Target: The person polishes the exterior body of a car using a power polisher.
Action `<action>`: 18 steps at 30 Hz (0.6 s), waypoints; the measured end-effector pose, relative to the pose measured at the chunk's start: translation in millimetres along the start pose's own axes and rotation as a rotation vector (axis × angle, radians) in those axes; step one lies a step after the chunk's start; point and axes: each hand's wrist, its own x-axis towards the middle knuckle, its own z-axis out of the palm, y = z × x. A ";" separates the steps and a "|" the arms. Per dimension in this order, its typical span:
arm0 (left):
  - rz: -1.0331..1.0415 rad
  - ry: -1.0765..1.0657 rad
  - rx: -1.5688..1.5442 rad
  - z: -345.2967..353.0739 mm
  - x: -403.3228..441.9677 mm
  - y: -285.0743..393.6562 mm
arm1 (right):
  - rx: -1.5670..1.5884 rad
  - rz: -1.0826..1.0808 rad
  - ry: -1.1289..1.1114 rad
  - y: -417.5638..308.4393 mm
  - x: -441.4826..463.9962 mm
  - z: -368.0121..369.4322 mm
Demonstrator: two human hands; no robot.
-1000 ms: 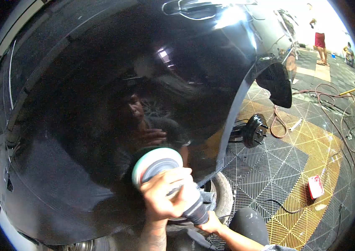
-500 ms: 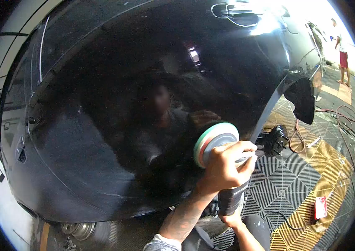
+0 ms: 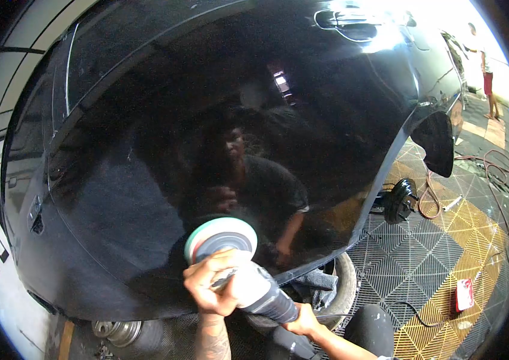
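A car polisher [image 3: 260,294] has its round foam pad [image 3: 225,231], edged in green, against the lower part of a glossy black car body panel [image 3: 146,192]. My left hand [image 3: 215,281] wraps round the front of the polisher, just behind the pad. Farther back, my right hand [image 3: 304,321] is closed on the rear grip. The panel mirrors a person's dark outline and a bright patch of light. Parts of my fingers are hidden behind the tool.
Below the panel's edge lie a tire [image 3: 347,291] and a dark cloth [image 3: 316,289]. A bare wheel hub [image 3: 401,201] shows to the right. A metal rim [image 3: 119,332] is at lower left. Hoses [image 3: 497,171] and a red-and-white packet [image 3: 464,294] lie on the floor. Another person [image 3: 488,78] stands far right.
Both hands have swung the polisher left and somewhat down across the panel. The tool now slants toward lower right. The tire and cloth have come into view.
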 end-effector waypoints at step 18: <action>0.115 -0.366 -0.276 218.4 61.0 15.3 | 0.226 0.046 0.418 55.2 -22.4 -110.9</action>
